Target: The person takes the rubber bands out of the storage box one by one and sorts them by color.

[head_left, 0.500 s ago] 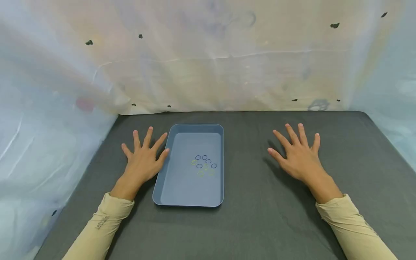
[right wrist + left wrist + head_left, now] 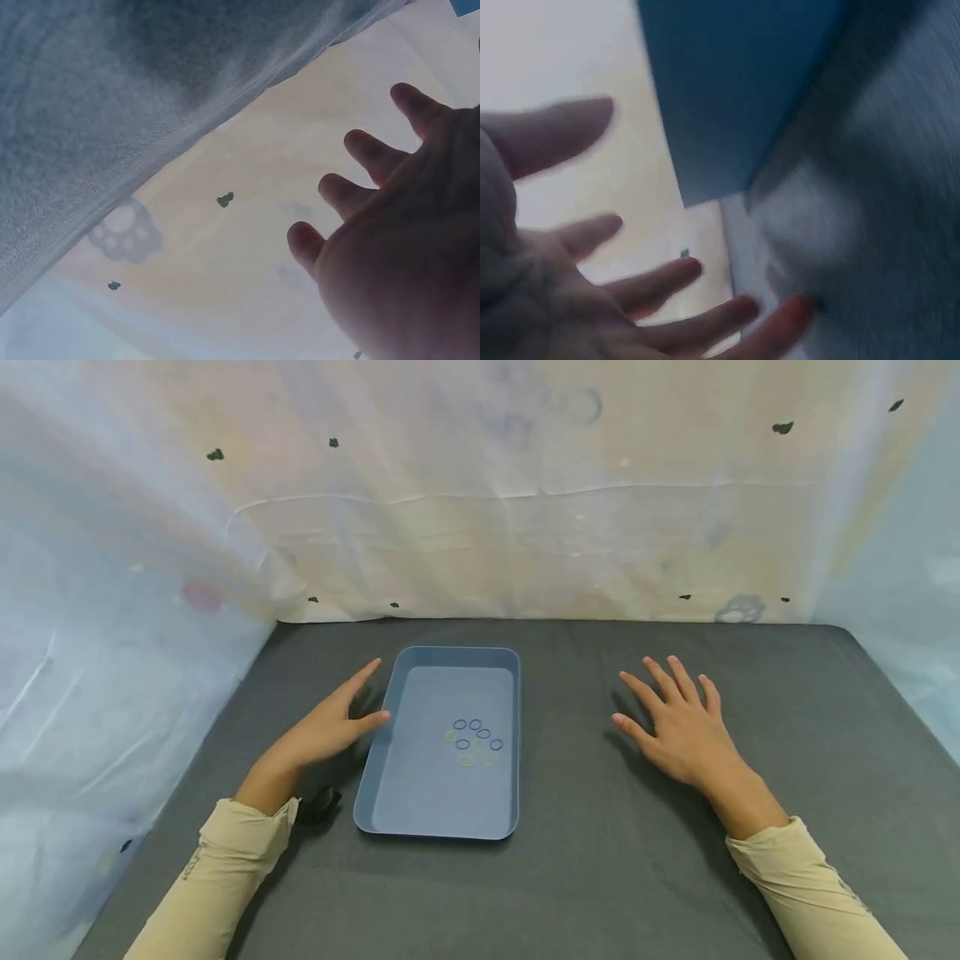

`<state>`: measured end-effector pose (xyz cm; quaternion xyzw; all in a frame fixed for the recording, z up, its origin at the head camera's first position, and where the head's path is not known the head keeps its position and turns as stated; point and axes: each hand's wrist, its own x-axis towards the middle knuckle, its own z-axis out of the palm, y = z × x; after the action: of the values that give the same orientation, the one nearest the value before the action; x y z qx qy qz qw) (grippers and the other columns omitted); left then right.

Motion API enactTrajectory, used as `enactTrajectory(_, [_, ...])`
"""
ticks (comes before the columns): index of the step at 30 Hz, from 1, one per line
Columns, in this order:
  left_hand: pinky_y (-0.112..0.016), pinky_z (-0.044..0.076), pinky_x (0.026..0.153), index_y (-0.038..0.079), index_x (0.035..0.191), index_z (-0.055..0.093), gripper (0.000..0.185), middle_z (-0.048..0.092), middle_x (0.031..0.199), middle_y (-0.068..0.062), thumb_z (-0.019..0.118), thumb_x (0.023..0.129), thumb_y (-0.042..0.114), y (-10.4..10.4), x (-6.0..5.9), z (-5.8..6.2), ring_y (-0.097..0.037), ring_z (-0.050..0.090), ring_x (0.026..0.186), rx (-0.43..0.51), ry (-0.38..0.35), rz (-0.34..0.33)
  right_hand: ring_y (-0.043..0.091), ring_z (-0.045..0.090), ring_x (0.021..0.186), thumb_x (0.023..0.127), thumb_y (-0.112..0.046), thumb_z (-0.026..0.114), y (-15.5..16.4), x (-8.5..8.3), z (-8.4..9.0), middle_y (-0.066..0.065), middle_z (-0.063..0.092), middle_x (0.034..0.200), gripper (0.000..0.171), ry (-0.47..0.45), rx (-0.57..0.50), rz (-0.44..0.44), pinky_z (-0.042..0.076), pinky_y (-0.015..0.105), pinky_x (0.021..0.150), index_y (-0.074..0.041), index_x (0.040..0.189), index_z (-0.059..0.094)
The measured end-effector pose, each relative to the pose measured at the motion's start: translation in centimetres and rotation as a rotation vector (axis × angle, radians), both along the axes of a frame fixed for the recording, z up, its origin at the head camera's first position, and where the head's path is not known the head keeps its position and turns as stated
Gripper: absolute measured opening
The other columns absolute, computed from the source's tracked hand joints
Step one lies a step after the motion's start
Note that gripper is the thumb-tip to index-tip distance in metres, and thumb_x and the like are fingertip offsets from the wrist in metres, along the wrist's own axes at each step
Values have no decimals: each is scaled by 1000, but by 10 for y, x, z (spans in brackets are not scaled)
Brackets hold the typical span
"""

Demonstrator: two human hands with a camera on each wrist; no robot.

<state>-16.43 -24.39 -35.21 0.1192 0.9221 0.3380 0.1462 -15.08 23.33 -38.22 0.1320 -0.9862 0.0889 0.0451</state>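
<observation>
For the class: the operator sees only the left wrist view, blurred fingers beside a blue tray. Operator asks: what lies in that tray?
Observer: Small loose bands, some blue, some yellow-green, lie in the tray.
Operator: Where is the right hand?
Observer: The right hand lies flat on the grey cloth, apart from the tray.
Operator: Does the left hand grip the tray?
Observer: No. The left hand is beside the left rim, fingers straight, holding nothing.
</observation>
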Motion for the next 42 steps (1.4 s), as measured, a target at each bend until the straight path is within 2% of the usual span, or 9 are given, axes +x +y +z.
enactTrajectory(2, [-67, 37, 108, 33, 161, -1, 86, 7, 167, -17, 60, 101, 26, -1, 1, 2, -49, 25, 147, 72, -55, 11, 37, 7, 154, 99, -63, 43, -1, -1, 0, 11, 19, 166, 69, 13, -4, 10, 6, 67, 118, -28, 157, 31])
enactTrajectory(5, [-53, 56, 91, 33, 161, 0, 91, 16, 165, -22, 61, 99, 9, -2, 4, 2, -46, 45, 135, 185, -145, 28, 36, 9, 154, 99, -58, 49, -1, -2, 0, 11, 20, 166, 67, 41, -6, 34, 11, 66, 117, -26, 156, 33])
enactTrajectory(9, [-42, 62, 72, 27, 162, 4, 91, 20, 161, -27, 61, 96, -1, -1, 5, -1, -38, 61, 116, 308, -249, 43, 35, 12, 153, 97, -49, 59, -2, -4, 0, 11, 23, 164, 66, 105, -20, 82, 18, 63, 112, -24, 154, 36])
enactTrajectory(13, [-42, 62, 67, 24, 162, 8, 86, 20, 160, -28, 59, 97, -2, 2, 6, -4, -35, 62, 113, 324, -288, 60, 35, 16, 152, 96, -43, 63, -3, -5, 0, 11, 28, 162, 67, 154, -31, 132, 22, 63, 109, -23, 154, 36])
enactTrajectory(17, [-44, 62, 69, 25, 162, 13, 79, 20, 160, -27, 55, 100, 1, 2, 5, -9, -43, 54, 125, 332, -319, 78, 36, 19, 150, 97, -40, 64, -4, -6, -1, 12, 30, 161, 66, 178, -20, 176, 24, 63, 109, -23, 154, 36])
enactTrajectory(21, [-45, 62, 68, 25, 161, 15, 73, 22, 159, -27, 52, 102, 4, -2, 1, -12, -46, 47, 132, 347, -339, 83, 35, 22, 149, 94, -36, 68, -6, -8, 1, 11, 34, 159, 65, 266, -11, 242, 26, 61, 107, -21, 151, 42])
enactTrajectory(29, [-45, 62, 66, 22, 161, 16, 72, 24, 157, -27, 52, 102, 2, 4, 4, -11, -43, 51, 127, 315, -325, 85, 32, 38, 140, 91, -32, 71, -46, -12, 11, 10, 51, 146, 58, 403, -54, 477, 34, 56, 101, -19, 144, 52])
enactTrajectory(36, [-43, 62, 64, 22, 160, 20, 71, 25, 157, -27, 54, 101, 1, 2, 3, -8, -42, 55, 124, 273, -279, 87, 24, 51, 122, 93, -36, 70, -100, -22, 18, 0, 64, 123, 33, 325, -121, 625, 38, 49, 98, -24, 124, 69])
enactTrajectory(42, [-44, 62, 64, 20, 160, 23, 69, 27, 157, -26, 54, 101, 3, -1, -1, -4, -39, 59, 117, 272, -256, 77, 17, 52, 101, 88, -32, 77, -126, -33, 25, -7, 67, 101, 15, 146, -153, 612, 39, 40, 88, -26, 101, 78])
